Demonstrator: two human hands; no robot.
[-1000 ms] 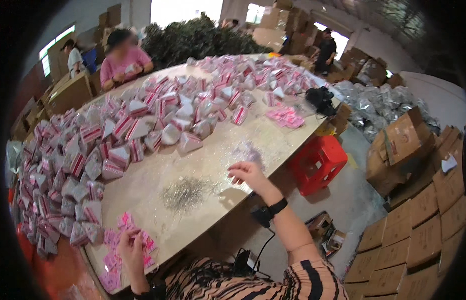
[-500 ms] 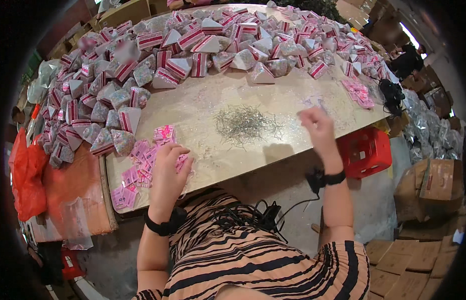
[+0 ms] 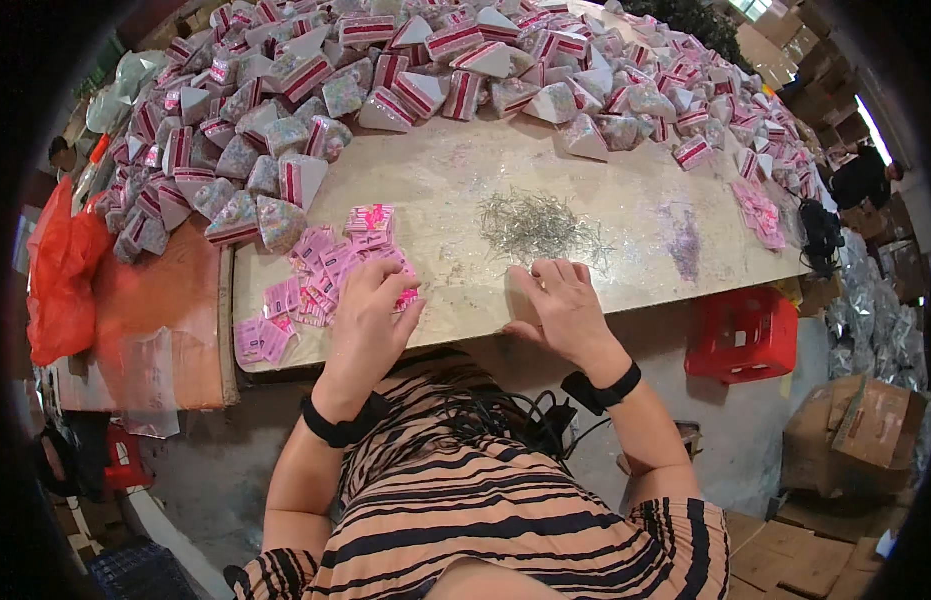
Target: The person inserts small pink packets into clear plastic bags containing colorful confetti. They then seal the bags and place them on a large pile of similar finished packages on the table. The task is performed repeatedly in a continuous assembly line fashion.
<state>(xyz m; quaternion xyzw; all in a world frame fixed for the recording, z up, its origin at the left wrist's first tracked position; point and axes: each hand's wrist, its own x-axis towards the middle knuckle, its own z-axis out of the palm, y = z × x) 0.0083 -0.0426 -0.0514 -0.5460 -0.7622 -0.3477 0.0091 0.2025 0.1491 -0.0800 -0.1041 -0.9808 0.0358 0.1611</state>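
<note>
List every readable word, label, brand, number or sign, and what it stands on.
No text can be read.
Pink cards beside the left hand: printed marks, too small to read.
Red stool: a pale mark, too small to make out.
Cardboard box at lower right: any print is too blurred.

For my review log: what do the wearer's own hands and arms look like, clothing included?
The left hand and right hand are ungloved. Each wrist wears a black band, left and right, with a dark, boxy unit attached. The loose, short peach-tan fabric sleeves have wavy black stripes.
</note>
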